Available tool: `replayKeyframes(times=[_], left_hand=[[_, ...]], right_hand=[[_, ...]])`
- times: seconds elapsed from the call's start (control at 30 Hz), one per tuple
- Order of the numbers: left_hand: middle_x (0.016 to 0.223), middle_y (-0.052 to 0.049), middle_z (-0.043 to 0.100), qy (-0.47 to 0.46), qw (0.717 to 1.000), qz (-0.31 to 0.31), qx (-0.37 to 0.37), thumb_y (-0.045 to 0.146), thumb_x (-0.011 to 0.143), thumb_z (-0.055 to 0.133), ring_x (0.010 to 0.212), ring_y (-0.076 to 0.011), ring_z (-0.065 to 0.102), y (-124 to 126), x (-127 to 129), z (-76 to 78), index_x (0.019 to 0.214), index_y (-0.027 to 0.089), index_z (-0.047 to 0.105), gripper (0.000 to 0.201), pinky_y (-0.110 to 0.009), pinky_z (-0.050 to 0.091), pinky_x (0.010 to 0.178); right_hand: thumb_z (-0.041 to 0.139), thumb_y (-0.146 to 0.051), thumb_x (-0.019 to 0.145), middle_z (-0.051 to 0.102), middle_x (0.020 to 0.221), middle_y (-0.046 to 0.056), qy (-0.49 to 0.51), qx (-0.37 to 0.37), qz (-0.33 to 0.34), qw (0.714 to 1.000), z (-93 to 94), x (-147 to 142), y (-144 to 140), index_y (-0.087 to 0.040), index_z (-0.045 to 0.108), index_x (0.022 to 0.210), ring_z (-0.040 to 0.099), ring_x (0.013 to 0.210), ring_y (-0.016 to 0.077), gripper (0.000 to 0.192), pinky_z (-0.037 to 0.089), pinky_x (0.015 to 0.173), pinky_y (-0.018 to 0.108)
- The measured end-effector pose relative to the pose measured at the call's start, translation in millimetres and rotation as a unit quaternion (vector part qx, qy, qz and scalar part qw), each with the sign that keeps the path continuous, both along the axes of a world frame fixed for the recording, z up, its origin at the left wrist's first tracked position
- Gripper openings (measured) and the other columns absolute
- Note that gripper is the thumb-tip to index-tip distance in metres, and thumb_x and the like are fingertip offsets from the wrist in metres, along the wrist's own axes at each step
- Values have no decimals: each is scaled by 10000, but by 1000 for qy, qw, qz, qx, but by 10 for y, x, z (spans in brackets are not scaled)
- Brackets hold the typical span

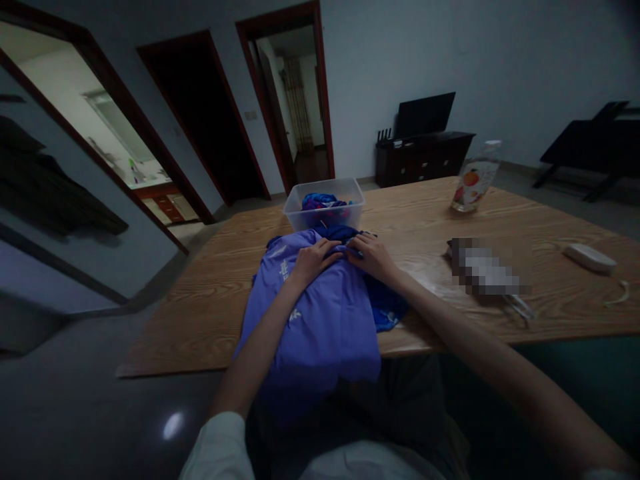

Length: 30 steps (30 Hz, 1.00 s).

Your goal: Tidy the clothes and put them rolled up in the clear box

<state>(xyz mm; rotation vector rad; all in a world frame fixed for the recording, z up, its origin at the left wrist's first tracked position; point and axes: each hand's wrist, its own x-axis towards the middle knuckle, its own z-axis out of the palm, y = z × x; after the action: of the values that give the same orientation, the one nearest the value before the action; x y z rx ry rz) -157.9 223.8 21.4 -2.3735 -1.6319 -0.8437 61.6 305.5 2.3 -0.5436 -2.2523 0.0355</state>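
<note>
Nearest the camera: a pale sleeve [220,447] at the bottom edge, and above it the hem of a lilac-blue garment [320,320] hanging over the near edge of the wooden table [500,213].

Grip. The left hand [313,259] lies palm down on the upper part of the garment, fingers curled and bunching a little cloth near the collar; it is closed lightly on the fabric, not spread. The right hand [373,257] sits just beside it, fingers bent and pinching the same fold of cloth. The fingertips of the two hands nearly meet.

Garment. It lies flat on the table, mostly smooth, with pale lettering on its left side. A darker blue cloth [387,307] shows from beneath it on the right.

Pose. Both forearms run bare from the lower frame up to the garment, converging toward the collar area; wrists are low, resting on or near the cloth.

Surroundings. A clear plastic tub [300,212] holding blue and pink fabric stands just beyond the hands, touching the garment's far end. A bottle [475,180] with an orange label stands further right. A blurred item [483,270] and a small white device [590,257] lie well apart on the right.
</note>
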Motion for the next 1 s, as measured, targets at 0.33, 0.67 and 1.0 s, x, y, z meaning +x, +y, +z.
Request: replayKeyframes(times=[0.33, 0.67, 1.0], left_hand=[[1187, -44, 731, -32, 999, -11, 4, 415, 1056, 566, 1032, -197, 720, 42, -31, -51, 1251, 262, 707, 285, -281, 528, 817], [1175, -38, 728, -28, 998, -2, 49, 384, 1066, 552, 1026, -190, 724, 14, -23, -34, 1272, 262, 695, 279, -269, 536, 778], [1318, -33, 730, -29, 999, -42, 18, 341, 1053, 584, 1162, -197, 720, -29, 37, -8, 1367, 272, 650, 329, -311, 579, 971]], right_hand=[[636, -268, 995, 695, 1034, 104, 11, -9, 10, 1000, -6, -16, -20, -221, 669, 1055, 620, 1001, 289, 83, 481, 900, 411], [561, -431, 1064, 697, 947, 77, 44, -77, 54, 995, -45, -34, 29, -202, 694, 1009, 633, 878, 231, 270, 476, 773, 343], [639, -283, 1019, 675, 1023, 107, -16, -5, 32, 999, -106, -30, 64, -210, 655, 1017, 609, 962, 273, 75, 463, 853, 376]])
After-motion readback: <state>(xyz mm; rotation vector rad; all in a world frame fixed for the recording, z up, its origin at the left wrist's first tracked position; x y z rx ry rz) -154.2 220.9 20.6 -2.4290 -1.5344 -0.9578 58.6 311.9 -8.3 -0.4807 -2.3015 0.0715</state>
